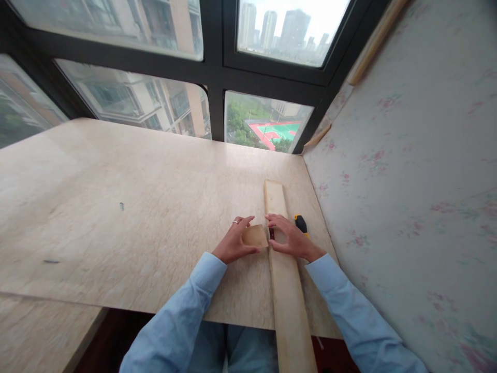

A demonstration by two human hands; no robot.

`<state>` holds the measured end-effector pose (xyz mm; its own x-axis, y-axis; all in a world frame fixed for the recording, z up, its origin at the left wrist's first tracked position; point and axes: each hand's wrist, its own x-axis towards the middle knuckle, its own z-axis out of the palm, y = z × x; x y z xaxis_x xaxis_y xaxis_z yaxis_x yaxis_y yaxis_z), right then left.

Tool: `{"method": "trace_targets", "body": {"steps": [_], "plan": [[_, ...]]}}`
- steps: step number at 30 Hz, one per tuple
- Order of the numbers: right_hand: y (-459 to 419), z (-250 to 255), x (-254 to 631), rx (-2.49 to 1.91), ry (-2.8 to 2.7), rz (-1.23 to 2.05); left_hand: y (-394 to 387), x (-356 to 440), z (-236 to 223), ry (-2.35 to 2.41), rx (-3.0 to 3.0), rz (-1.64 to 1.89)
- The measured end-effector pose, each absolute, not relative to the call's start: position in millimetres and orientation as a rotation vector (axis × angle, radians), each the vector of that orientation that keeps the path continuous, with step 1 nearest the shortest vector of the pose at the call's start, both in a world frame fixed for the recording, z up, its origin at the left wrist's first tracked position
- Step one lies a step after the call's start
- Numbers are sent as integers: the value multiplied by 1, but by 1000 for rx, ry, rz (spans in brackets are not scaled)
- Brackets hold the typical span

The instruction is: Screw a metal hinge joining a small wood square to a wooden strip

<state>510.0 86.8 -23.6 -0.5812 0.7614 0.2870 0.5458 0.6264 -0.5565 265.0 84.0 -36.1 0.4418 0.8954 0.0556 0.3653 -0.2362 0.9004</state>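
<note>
A thin, squarish tan piece [255,237], which looks like wood, sits between the thumb and fingers of my left hand [236,241]. Its right edge meets the long side of a pale wooden board [289,295]. My right hand [290,238] rests over the board, fingers and thumb curved around a small dark red piece [272,233] with light marks. The fingers partly cover that piece, so its kind is unclear. Just right of my right hand lies a black and yellow tool [301,224], partly hidden by the hand.
The marbled tabletop [155,248] carries a small metal piece [121,206] and another thin metal piece [50,261] at left. The board runs past the front edge toward my lap. A flowered wall [392,207] closes off the right side; dark-framed windows [215,72] stand behind.
</note>
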Motion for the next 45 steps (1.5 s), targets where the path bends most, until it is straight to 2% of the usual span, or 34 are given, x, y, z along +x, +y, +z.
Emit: {"method": "trace_targets", "body": {"steps": [7,16,25,30,45], "plan": [[86,-27,511,-1025,-2331,553,94,270,-43,1034,1500,674],[87,-28,511,-1037,-2320,584,88,280,-33,1075,837,883],[86,-29,510,-1034,-2320,579,84,304,-26,1209,614,992],[85,-28,510,-1031,-2313,576,83,309,-20,1208,541,940],[82,-33,512,-1021,-2338,533,80,309,-21,931,407,875]]}}
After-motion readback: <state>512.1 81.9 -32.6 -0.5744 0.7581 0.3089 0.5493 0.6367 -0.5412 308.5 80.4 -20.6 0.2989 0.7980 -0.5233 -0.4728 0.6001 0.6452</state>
